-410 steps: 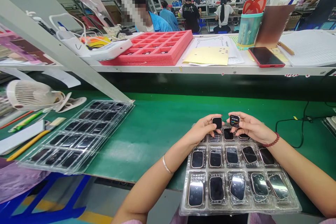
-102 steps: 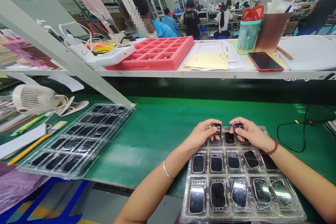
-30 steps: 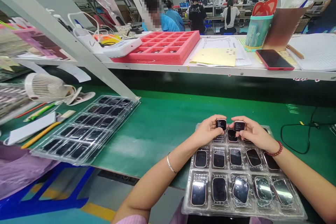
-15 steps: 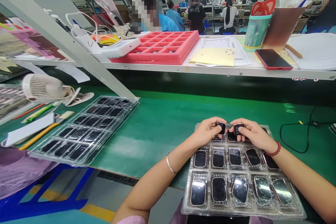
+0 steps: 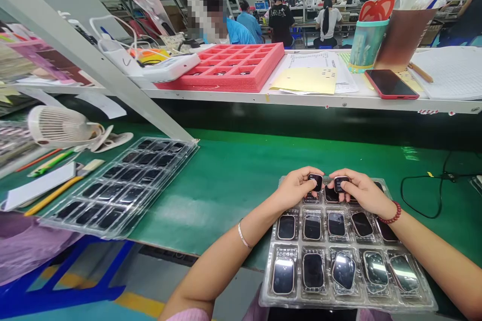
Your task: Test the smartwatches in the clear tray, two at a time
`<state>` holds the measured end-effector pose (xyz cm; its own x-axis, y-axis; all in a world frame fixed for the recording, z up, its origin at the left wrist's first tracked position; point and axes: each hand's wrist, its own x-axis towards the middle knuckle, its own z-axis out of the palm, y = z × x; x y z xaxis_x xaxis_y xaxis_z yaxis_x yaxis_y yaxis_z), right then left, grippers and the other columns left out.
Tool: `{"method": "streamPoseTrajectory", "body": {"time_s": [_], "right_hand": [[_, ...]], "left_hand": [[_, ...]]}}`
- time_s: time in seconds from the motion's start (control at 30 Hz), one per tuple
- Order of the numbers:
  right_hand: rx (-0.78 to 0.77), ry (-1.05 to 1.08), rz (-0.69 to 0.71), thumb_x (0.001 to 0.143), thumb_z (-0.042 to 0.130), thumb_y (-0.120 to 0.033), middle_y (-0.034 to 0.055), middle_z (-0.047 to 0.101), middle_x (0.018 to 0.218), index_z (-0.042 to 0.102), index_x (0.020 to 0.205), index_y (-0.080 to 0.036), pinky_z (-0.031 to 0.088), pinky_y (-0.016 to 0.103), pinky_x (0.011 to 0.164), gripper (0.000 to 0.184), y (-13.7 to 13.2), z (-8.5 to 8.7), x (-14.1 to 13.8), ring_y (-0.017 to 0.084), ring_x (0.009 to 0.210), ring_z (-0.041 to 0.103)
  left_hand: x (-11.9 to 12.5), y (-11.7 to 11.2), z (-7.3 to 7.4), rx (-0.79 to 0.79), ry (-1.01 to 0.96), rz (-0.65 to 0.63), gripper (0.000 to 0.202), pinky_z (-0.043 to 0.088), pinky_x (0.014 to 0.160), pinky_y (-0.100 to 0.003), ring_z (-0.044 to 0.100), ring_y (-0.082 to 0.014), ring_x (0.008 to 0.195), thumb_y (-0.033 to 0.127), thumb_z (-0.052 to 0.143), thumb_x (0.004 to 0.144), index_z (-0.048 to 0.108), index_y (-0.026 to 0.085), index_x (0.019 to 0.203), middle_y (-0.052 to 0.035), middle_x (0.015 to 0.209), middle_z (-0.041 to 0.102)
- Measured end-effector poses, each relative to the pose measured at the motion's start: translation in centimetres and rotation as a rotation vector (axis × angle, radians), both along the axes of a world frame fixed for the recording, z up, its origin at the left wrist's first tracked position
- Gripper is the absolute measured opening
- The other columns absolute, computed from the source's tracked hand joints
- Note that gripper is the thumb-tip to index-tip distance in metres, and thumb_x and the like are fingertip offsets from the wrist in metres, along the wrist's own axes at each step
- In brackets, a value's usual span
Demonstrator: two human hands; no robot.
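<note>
A smartwatch is pinched in the left hand and a second smartwatch in the right hand, held close together above the top row of a clear blister tray; a further loaded tray is placed at 9 o'clock, a black cable at 3 o'clock.

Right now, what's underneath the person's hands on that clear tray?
The left hand and right hand hold smartwatches above the clear tray. Parts of its top-row watches show; the palms hide the rest.
</note>
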<state>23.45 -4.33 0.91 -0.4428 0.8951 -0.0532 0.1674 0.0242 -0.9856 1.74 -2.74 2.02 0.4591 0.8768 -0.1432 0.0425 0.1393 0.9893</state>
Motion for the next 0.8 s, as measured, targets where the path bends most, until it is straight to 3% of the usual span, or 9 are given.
{"method": "streamPoseTrajectory", "body": {"time_s": [0.27, 0.5, 0.67, 0.8], "right_hand": [[-0.011, 0.01, -0.001, 0.092, 0.045, -0.026, 0.007, 0.067, 0.099, 0.057, 0.111, -0.019, 0.05, 0.026, 0.054, 0.024, 0.0, 0.1, 0.0, 0.011, 0.061, 0.061], [0.02, -0.006, -0.018, 0.088, 0.048, -0.023, 0.012, 0.059, 0.123, 0.044, 0.131, -0.023, 0.051, 0.025, 0.054, 0.042, -0.1, -0.2, 0.0, 0.018, 0.086, 0.066], [0.088, -0.06, 0.047, 0.087, 0.048, -0.02, 0.0113, 0.061, 0.121, 0.048, 0.127, -0.023, 0.054, 0.029, 0.062, 0.041, -0.4, 0.0, -0.2, 0.02, 0.088, 0.069], [0.072, -0.085, 0.052, 0.089, 0.046, -0.021, 0.011, 0.062, 0.117, 0.048, 0.127, -0.022, 0.051, 0.026, 0.055, 0.038, -0.3, 0.2, -0.1, 0.019, 0.085, 0.069]], "left_hand": [[-0.1, 0.1, -0.3, 0.0, 0.019, -0.013, 0.025, 0.039, 0.05, -0.019, 0.059, -0.0091, 0.059, 0.018, 0.053, 0.08, 0.06, 0.014, 0.104, -0.005, 0.084, 0.067], [0.1, 0.0, -0.5, 0.044, -0.093, 0.019, 0.033, 0.049, 0.07, -0.026, 0.059, -0.0107, 0.07, 0.014, 0.061, 0.073, 0.057, 0.014, 0.105, -0.0046, 0.087, 0.066], [0.0, 0.2, -1.0, 0.067, -0.099, 0.017, 0.029, 0.049, 0.069, -0.027, 0.058, -0.0112, 0.069, 0.017, 0.062, 0.074, 0.058, 0.014, 0.103, -0.004, 0.083, 0.064], [0.0, 0.2, -1.1, 0.072, -0.1, 0.012, 0.029, 0.048, 0.07, -0.027, 0.057, -0.0118, 0.072, 0.015, 0.06, 0.074, 0.057, 0.014, 0.103, -0.0042, 0.083, 0.064]]}}
